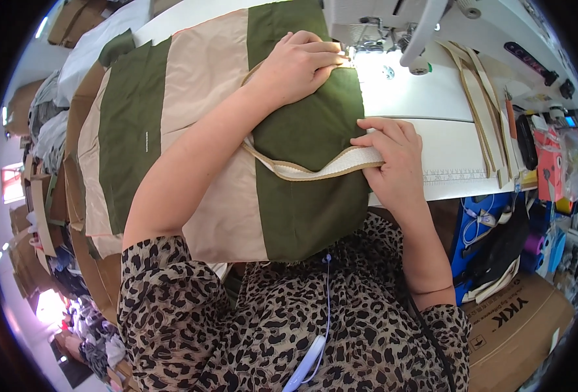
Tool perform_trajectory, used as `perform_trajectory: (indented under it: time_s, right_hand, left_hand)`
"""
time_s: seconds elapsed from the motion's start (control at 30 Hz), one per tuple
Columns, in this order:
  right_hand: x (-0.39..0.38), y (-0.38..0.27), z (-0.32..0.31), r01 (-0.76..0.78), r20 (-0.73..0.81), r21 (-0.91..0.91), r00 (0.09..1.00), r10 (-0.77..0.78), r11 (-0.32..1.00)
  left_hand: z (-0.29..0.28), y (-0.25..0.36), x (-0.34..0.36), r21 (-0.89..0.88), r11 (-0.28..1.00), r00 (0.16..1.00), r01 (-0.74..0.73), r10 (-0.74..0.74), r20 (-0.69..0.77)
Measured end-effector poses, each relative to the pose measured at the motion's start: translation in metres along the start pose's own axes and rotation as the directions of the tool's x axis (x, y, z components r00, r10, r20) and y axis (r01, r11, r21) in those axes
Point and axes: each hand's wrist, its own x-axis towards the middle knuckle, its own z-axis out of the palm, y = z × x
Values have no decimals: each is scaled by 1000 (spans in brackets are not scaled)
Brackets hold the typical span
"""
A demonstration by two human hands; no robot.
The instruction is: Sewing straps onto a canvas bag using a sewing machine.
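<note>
A large panel of olive-green and beige striped cloth (210,215) spreads over the sewing table and down toward my lap. A white strap with tan edges (295,172) curves in a loop across the green stripe. My left hand (302,64) lies on the cloth and the strap's far part, fingers stretched flat toward the lit needle area of the white sewing machine (374,46). At the cloth's right edge, my right hand (397,150) grips the strap's near part between thumb and fingers. The strap under my left hand is mostly hidden.
More straps (481,98) lie on the table's right side, beside an orange-handled tool (511,124). A ruler scale (459,176) runs along the table's front edge. A cardboard box (517,326) stands low at right; piled fabrics (54,140) and cardboard fill the left.
</note>
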Motion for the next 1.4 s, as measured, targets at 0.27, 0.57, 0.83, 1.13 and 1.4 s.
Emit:
perform_trajectory:
  time_s: [0.27,0.57,0.83,1.13,1.4]
  right_hand:
    - [3,-6,0,-16,-8,2,1000,16,1000]
    - [-4,7,7,-111,-78,253,988,135,961]
    - [-20,15,-11,17,-210,207,977,27,978]
    - [-2,6,5,263,-170,-37,949,-266,964]
    - [-28,3,-17,141,21,-25,990,-140,990]
  left_hand:
    - [-39,11,-12,163,984,984,73,-98,148]
    - [-144,98,-113,-275,864,906,421,-388,169]
    - [-78,112,-125,-41,989,987,145,-142,80]
    - [-132,95,-112,311,905,858,290,-390,335]
    - [-42,144,-64,-164,969,968,186,-152,201]
